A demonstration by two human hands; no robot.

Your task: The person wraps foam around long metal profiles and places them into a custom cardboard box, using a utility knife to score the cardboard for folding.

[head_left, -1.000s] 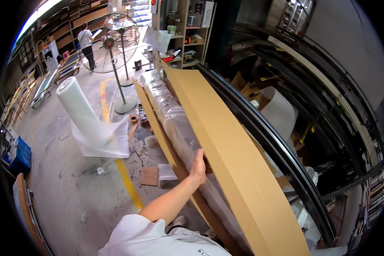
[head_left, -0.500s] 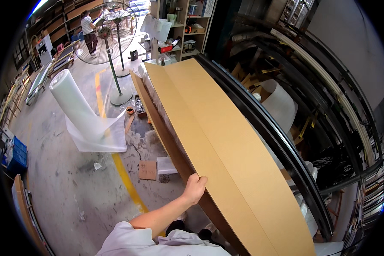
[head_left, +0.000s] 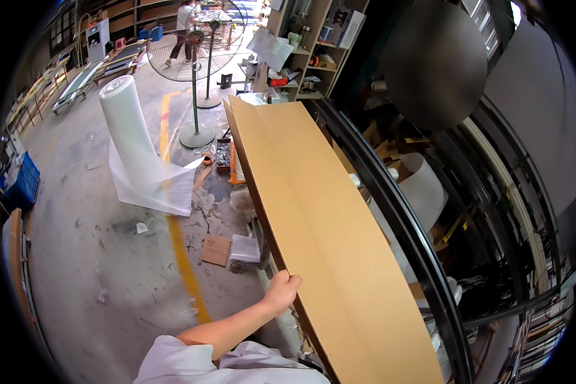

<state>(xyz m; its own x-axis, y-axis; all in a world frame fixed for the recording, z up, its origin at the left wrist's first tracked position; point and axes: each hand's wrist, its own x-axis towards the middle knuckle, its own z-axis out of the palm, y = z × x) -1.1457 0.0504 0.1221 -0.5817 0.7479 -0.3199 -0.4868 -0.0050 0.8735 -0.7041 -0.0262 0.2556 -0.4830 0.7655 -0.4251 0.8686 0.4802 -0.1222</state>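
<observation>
Left arm extends up from lower edge, white short sleeve, forearm bare, elbow slightly bent. Left hand (head_left: 281, 292) is closed in a grip, fingers curled over, thumb underneath. Right hand not visible.

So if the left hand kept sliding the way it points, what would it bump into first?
The left hand grips the near left edge of the long cardboard sheet, fingers curling onto its top. Going straight on, it would probably just slide across bare cardboard; nothing lies on the sheet as far as the picture shows.

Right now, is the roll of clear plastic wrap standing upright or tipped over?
Standing but leaning. The roll of clear wrap stands on the floor, tilted, with a loose sheet trailing from its lower end.
</observation>
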